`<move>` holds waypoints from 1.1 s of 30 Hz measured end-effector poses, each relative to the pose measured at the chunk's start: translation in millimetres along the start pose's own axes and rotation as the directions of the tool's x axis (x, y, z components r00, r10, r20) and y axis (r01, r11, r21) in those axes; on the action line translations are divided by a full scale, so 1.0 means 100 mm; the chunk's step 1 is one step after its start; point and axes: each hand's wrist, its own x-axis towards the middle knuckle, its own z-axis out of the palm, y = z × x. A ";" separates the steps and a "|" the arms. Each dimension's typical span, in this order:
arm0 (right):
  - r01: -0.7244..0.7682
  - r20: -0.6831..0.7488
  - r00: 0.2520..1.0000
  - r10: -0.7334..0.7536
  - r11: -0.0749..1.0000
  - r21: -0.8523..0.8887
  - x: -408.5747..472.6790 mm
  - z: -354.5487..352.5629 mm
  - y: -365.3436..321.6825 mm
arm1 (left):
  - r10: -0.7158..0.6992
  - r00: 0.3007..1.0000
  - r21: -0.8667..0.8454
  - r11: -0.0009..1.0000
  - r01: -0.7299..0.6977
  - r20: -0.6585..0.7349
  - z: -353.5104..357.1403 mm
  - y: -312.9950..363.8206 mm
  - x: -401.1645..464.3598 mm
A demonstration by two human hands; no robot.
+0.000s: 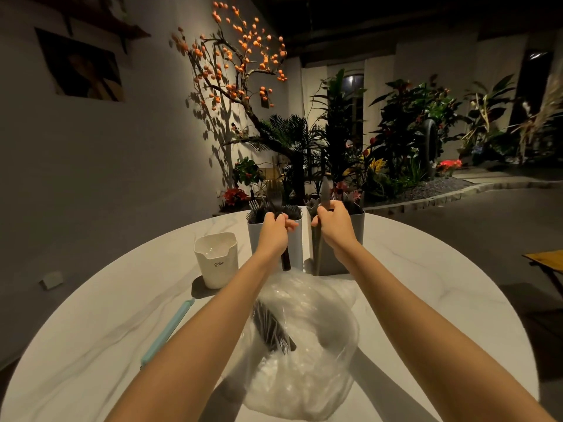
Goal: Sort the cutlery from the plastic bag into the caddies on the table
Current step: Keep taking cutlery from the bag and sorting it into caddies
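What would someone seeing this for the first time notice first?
Probably the two hands raised at the table's far side: the left hand grips a dark fork in front of the white caddy, the right hand a knife before the grey caddy. Nearer lies the crumpled plastic bag, dark cutlery inside.

Bag [300, 327] before two caddies [275, 239]; cup [217, 260] left, seemingly empty.

A single wide-angle camera sits at head height, looking forward and down. The round table [426, 287] lies close below, with a planted room beyond.
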 end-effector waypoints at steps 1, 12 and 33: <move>0.011 -0.002 1.000 -0.011 1.000 0.004 0.03 0.00 0.00 | 0.028 1.000 0.026 0.999 -0.028 -0.012 0.00 0.04 0.02; 0.136 -0.159 0.981 -0.108 0.975 0.178 0.27 0.00 -0.04 | 0.208 0.946 -0.062 0.971 -0.230 -0.249 -0.03 0.21 0.37; 0.452 -0.562 0.723 -0.402 0.890 -0.056 0.38 -0.05 -0.01 | 0.323 0.890 0.059 0.945 -0.321 -0.321 -0.05 0.03 0.66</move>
